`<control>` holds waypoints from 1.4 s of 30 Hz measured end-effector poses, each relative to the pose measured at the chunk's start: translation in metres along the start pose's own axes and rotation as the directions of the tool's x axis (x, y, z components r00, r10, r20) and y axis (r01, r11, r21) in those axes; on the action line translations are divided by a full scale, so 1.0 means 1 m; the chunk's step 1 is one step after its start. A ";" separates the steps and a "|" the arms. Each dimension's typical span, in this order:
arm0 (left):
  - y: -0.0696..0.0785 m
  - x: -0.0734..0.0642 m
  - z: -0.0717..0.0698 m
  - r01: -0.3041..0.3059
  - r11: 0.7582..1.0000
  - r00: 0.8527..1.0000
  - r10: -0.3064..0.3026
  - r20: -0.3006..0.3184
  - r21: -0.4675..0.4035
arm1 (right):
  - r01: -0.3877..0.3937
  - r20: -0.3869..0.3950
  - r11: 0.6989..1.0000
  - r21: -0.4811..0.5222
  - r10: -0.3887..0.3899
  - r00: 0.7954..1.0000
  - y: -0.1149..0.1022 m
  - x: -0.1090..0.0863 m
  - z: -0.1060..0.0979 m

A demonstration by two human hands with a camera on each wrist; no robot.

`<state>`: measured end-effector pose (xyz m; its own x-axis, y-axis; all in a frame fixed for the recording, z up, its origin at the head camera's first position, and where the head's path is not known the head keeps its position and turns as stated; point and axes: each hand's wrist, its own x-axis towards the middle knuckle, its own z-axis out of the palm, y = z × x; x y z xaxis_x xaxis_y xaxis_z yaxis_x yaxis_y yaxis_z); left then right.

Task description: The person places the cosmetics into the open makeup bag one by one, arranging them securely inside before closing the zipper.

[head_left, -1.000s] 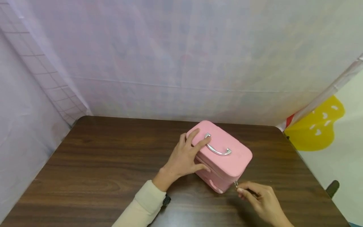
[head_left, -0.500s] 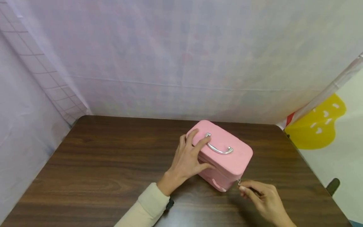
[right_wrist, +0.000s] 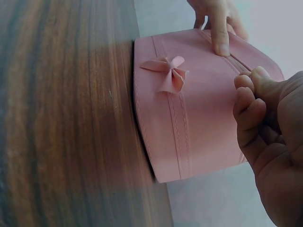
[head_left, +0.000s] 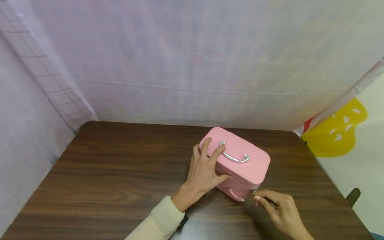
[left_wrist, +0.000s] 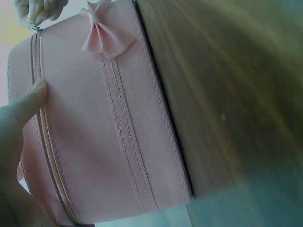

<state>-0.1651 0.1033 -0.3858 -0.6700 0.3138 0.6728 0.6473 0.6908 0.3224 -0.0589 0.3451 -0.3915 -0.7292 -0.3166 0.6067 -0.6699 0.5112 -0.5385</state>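
Observation:
A pink zippered vanity case (head_left: 240, 166) with a silver handle (head_left: 235, 158) on its lid stands upright, angled, on the table. My left hand (head_left: 202, 171) rests on it: spread fingers lie on the lid beside the handle, and the thumb presses on the front near the zipper (left_wrist: 47, 146). At the near right corner, my right hand (head_left: 280, 210) pinches the small metal zipper pull (head_left: 255, 191). In the right wrist view that pull is hidden behind the thumb and curled fingers. A pink bow (right_wrist: 170, 73) decorates the case's front side.
The dark wood-grain table (head_left: 120, 173) extends left of the case. A pale curtain (head_left: 192, 66) hangs behind the table's back edge. Beyond the right edge is a yellow shape (head_left: 336, 133) with white marks.
The case and my left hand on it have shifted slightly right. My right hand keeps its pinch on the zipper pull and stays nearly in place.

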 end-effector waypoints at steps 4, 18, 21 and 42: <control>0.005 -0.001 0.002 0.028 1.000 1.000 -0.028 -0.007 0.003 | -0.004 -0.013 1.000 -0.009 0.003 1.000 0.000 0.000 0.000; 0.017 -0.002 0.003 0.092 0.996 0.995 -0.092 -0.040 -0.005 | -0.033 -0.022 0.998 -0.059 0.032 0.999 -0.001 0.002 0.000; 0.019 -0.003 0.003 0.100 0.995 0.994 -0.100 -0.039 -0.006 | -0.040 -0.020 0.997 -0.068 0.039 0.999 -0.002 0.003 0.000; 0.031 -0.003 0.005 0.149 0.987 0.988 -0.148 -0.035 0.051 | 0.010 -0.102 0.996 -0.093 -0.020 0.995 0.000 0.003 0.004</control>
<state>-0.1449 0.1271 -0.3817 -0.7451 0.1852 0.6407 0.5205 0.7622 0.3849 -0.0618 0.3404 -0.3920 -0.6976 -0.2431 0.6740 -0.6616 0.5796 -0.4758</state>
